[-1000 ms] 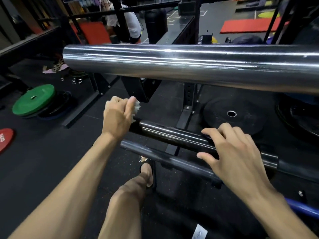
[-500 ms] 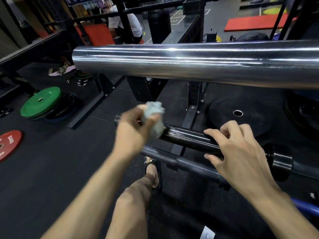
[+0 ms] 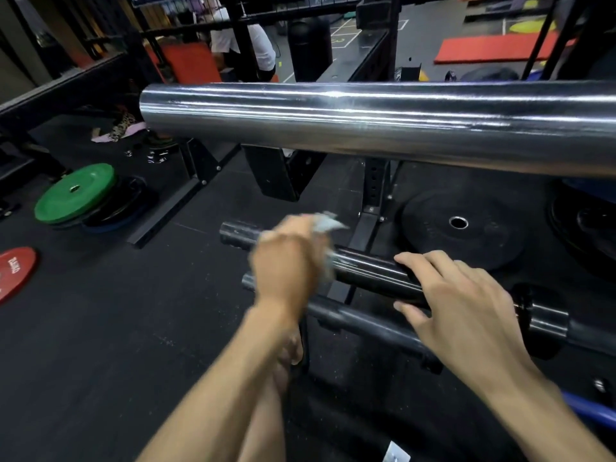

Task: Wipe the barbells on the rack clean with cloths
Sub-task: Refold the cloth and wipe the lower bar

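Since half a second ago the left hand (image 3: 286,261) has slid the cloth (image 3: 325,225) a little way in along the dark bar (image 3: 370,273), so that more of the bar's bare left end now sticks out past the knuckles; the hand is blurred. Its fingers are curled around the cloth and press it against the bar, and pale corners of the cloth poke out above and to the right of the fist. How the single fingers lie under the blur I cannot tell

The right hand (image 3: 466,308) rests on the same bar just to the right of the cloth, fingers slightly spread and bent over the top, thumb low on the near side. It lies on the bar much as before

This dark bar lies low on the rack (image 3: 370,208), with a collar (image 3: 546,320) to the right of the right hand. A second, thinner dark bar (image 3: 363,323) lies just below and nearer. A chrome bar (image 3: 366,121) crosses the upper part of the view, well above both hands

On the black floor (image 3: 100,328) at the left lie a green plate (image 3: 75,193) on a stack and a red plate (image 3: 13,271). A black plate (image 3: 460,225) lies behind the rack. A person's leg and foot (image 3: 290,351) show below the left forearm. Another person in white (image 3: 243,41) is in the background
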A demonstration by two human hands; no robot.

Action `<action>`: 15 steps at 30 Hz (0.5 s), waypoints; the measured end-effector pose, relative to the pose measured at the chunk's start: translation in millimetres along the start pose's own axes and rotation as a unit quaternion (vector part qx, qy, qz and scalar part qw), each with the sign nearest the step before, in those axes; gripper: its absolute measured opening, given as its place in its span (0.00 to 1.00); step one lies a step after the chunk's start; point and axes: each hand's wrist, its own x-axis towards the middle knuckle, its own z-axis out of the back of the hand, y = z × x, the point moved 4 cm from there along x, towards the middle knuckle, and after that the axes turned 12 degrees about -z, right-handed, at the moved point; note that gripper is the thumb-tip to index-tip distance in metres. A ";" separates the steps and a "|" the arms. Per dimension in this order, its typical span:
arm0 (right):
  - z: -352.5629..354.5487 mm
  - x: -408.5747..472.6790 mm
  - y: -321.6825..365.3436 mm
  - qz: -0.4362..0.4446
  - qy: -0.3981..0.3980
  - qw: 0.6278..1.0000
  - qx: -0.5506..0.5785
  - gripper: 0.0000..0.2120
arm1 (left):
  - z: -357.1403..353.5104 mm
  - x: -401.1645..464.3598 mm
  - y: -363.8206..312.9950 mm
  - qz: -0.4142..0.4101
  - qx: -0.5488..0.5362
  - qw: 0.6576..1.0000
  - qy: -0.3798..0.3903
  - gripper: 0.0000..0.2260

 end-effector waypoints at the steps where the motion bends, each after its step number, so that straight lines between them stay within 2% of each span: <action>1: 0.3 -0.5 0.2 0.002 -0.004 1.000 0.002 0.31 | -8.0 -6.5 -33.6 -0.074 -0.017 0.997 0.008 0.16; 3: 0.2 -1.2 0.0 0.008 -0.004 1.000 0.008 0.31 | -13.4 -8.3 -49.0 -0.180 0.013 0.983 0.010 0.11; 4: 0.2 -1.9 -0.5 0.010 -0.002 1.000 0.010 0.31 | -10.6 -1.2 -29.6 -0.183 0.038 0.982 0.012 0.08; 5: 0.5 -2.4 -1.4 0.011 -0.003 1.000 0.012 0.31 | -7.9 6.0 -0.5 -0.163 0.073 0.984 0.011 0.05; 7: 0.6 -2.6 -2.5 0.012 -0.003 1.000 0.012 0.30 | 9.1 21.8 62.4 -0.042 0.133 0.990 0.008 0.09; 9: 0.4 -2.0 -2.0 0.013 -0.004 1.000 0.009 0.30 | 15.8 22.3 80.4 0.044 0.130 0.991 0.005 0.11; 10: 0.0 -1.6 -1.0 0.014 -0.005 1.000 0.009 0.30 | 10.9 20.9 64.0 0.031 0.100 0.995 0.004 0.12; 12: -1.1 -1.5 0.6 0.015 -0.008 1.000 0.009 0.30 | -5.0 13.4 9.2 -0.056 0.024 0.998 0.017 0.12; 14: -2.0 -1.8 0.8 0.019 -0.010 1.000 0.007 0.30 | -10.1 7.7 -21.4 -0.139 0.011 0.990 0.035 0.13; 15: -2.2 -1.9 0.3 0.021 -0.010 1.000 0.006 0.30 | -6.8 14.8 -15.8 -0.145 0.025 0.988 0.050 0.14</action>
